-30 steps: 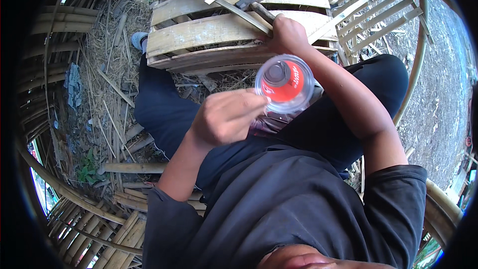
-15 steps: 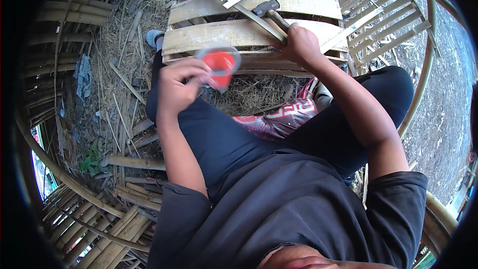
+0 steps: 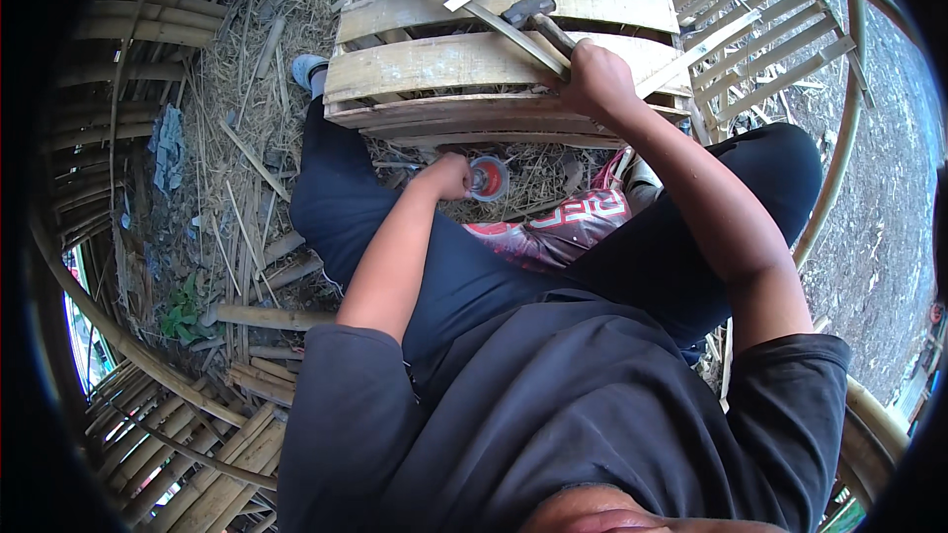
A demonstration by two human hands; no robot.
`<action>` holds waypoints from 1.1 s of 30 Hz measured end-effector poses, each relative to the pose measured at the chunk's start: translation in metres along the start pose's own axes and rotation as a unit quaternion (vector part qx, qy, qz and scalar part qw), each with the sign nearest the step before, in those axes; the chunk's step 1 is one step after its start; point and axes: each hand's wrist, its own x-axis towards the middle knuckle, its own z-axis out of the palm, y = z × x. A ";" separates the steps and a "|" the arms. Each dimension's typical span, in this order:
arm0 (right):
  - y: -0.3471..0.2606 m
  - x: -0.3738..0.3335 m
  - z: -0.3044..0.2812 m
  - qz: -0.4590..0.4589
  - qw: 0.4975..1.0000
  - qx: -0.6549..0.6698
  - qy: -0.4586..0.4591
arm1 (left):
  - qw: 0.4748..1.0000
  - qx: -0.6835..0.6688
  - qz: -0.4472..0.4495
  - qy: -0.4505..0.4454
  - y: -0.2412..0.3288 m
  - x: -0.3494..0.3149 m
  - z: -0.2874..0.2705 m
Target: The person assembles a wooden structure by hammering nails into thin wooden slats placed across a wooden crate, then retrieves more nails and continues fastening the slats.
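Our left hand [image 3: 446,176] closes around a small round container [image 3: 488,178], gripping it at its side and holding it low, just above the straw-covered ground [image 3: 222,138] between our knees. The container presents a clear rim with a red interior facing the camera; its contents are too small to identify. Our right hand [image 3: 597,79] is clenched around the handle of a hammer [image 3: 533,15], whose dark metal head rests against the upper slats of a bamboo frame [image 3: 464,64]. The frame consists of broad, pale, flattened slats fixed across one another, and it stands directly ahead of both hands, with the container just below its lower edge. A patterned red and white bag [image 3: 563,227] lies near the container, against our right leg. Loose bamboo poles [image 3: 267,316] lie on the ground to our left.
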 end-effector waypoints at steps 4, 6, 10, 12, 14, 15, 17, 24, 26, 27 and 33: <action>-0.003 -0.002 0.003 -0.001 1.000 0.025 0.012 | 0.990 0.018 -0.076 -0.113 -0.001 -0.003 0.013; -0.003 -0.002 0.002 0.004 1.000 0.021 0.004 | 0.988 0.019 -0.085 -0.125 0.007 -0.003 0.010; -0.010 -0.004 -0.002 0.013 0.999 0.028 -0.006 | 0.981 -0.020 -0.143 -0.129 0.012 -0.013 0.004; -0.003 -0.003 0.001 0.017 1.000 0.023 0.005 | 0.982 -0.008 -0.145 -0.123 0.024 -0.011 -0.006; 0.001 -0.002 0.002 0.019 1.000 0.018 0.013 | 0.982 0.002 -0.150 -0.117 0.033 -0.016 -0.016; 0.000 -0.003 0.003 0.013 1.000 0.023 0.010 | 0.983 -0.004 -0.154 -0.096 0.037 -0.020 -0.021; -0.001 -0.006 0.002 0.005 1.000 0.027 0.011 | 0.985 -0.007 -0.157 -0.073 0.041 -0.028 -0.029; 0.007 -0.025 -0.008 -0.020 0.998 0.039 0.043 | 0.974 -0.177 -0.134 -0.051 0.065 -0.049 -0.059; 0.004 -0.037 -0.015 -0.021 0.999 0.030 0.041 | 0.960 -0.253 -0.115 -0.045 0.078 -0.056 -0.072; 0.007 -0.041 -0.019 -0.021 0.999 0.022 0.034 | 0.960 -0.252 -0.110 -0.043 0.083 -0.060 -0.081; 0.019 -0.045 -0.016 0.005 1.000 0.008 0.023 | 0.889 -0.438 -0.001 0.135 0.091 -0.086 -0.127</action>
